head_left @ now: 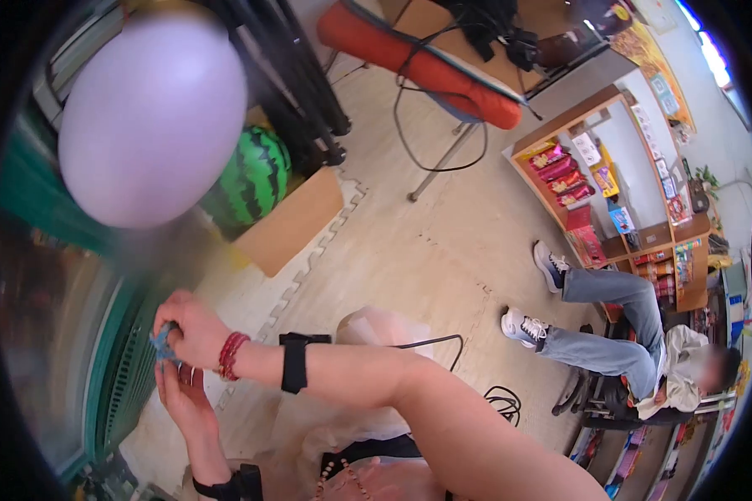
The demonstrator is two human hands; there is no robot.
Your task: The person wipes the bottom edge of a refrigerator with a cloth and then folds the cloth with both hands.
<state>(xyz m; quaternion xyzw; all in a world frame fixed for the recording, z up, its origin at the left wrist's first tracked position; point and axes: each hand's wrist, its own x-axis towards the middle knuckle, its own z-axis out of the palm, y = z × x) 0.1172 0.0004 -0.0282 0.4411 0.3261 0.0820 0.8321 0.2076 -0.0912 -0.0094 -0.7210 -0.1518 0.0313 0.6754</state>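
Note:
My right hand (190,330), with a red beaded bracelet and a black wrist strap, pinches a small crumpled blue item (165,342) at the left. Below it, my left hand (185,407) reaches up, its fingertips closed on the item's lower end. A black strap circles that wrist too. What the blue item is cannot be made out. A large pale lilac balloon (153,121) fills the upper left, close to the camera, with a blurred yellowish-grey shape under it.
A watermelon-patterned ball (255,175) sits by a cardboard box (297,221). Green-framed glass (100,326) stands left. A red-orange padded item (418,63) is at the top. Snack shelves (618,167) and a seated person (622,351) are right. Cables lie on the floor.

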